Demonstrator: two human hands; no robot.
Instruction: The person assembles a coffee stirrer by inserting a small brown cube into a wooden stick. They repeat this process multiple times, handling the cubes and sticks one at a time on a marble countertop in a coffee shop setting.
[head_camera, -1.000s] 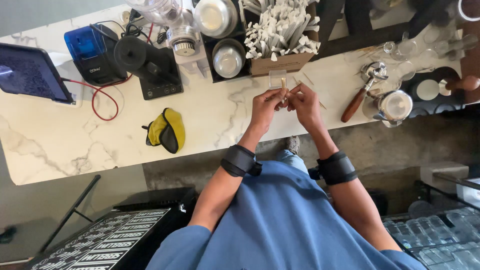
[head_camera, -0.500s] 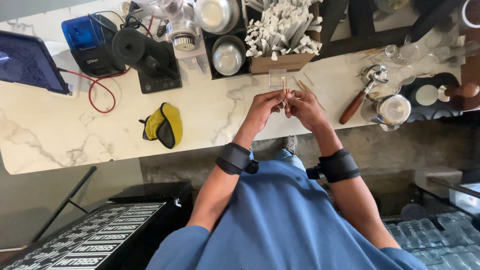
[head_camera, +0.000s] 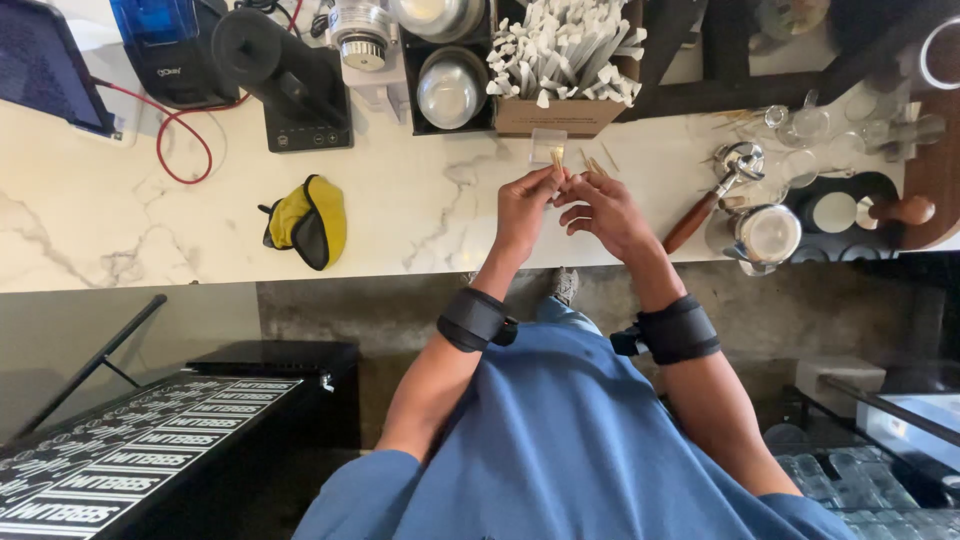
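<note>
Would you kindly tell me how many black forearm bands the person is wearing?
2. One black band wraps the left forearm, below the left hand; the other black band wraps the right forearm, below the right hand. The sleeves could hide more.

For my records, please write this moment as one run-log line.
left hand: pinches small clear packet | right hand: fingers at packet | below: marble counter | behind: box of white sticks

Polished marble surface (head_camera: 420, 215), glossy with grey veins; shiny metal jug (head_camera: 767, 235); wooden-handled tamper (head_camera: 700, 215); cardboard box (head_camera: 560, 115) of paper sticks; cloth pouch (head_camera: 310, 220), probably matt fabric.
</note>
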